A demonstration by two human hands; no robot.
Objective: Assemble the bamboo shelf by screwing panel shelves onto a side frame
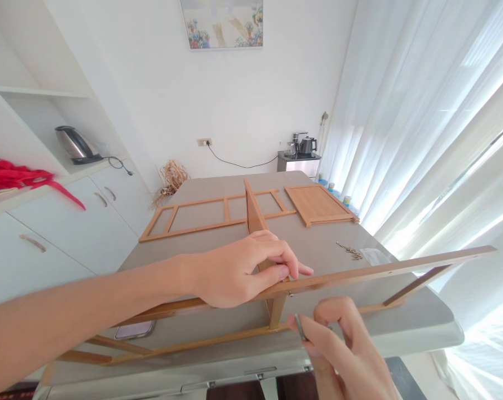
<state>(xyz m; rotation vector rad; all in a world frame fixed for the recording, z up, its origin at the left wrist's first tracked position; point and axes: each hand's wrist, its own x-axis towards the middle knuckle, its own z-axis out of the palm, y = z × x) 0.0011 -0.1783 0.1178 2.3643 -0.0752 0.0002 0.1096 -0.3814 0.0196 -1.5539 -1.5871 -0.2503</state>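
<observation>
A wooden ladder-like frame [338,279] stands on its long edge across the near side of the table. A wooden panel [255,214] meets it at a right angle near its middle. My left hand [243,269] is closed over that joint, fingers on the panel's end and the frame's upper rail. A small screw head [290,294] shows in the rail just below the fingers. Just in front of the rail, my right hand [343,344] pinches a thin metal hex key [300,328], partly hidden by the fingers and apart from the screw.
Flat on the table [201,253] lie a second frame [193,226] and a slatted-edge panel [320,204]. Several screws [352,253] sit beside a clear plastic bag [374,256]. A phone [135,330] lies behind the standing frame, at left. Curtains hang along the right.
</observation>
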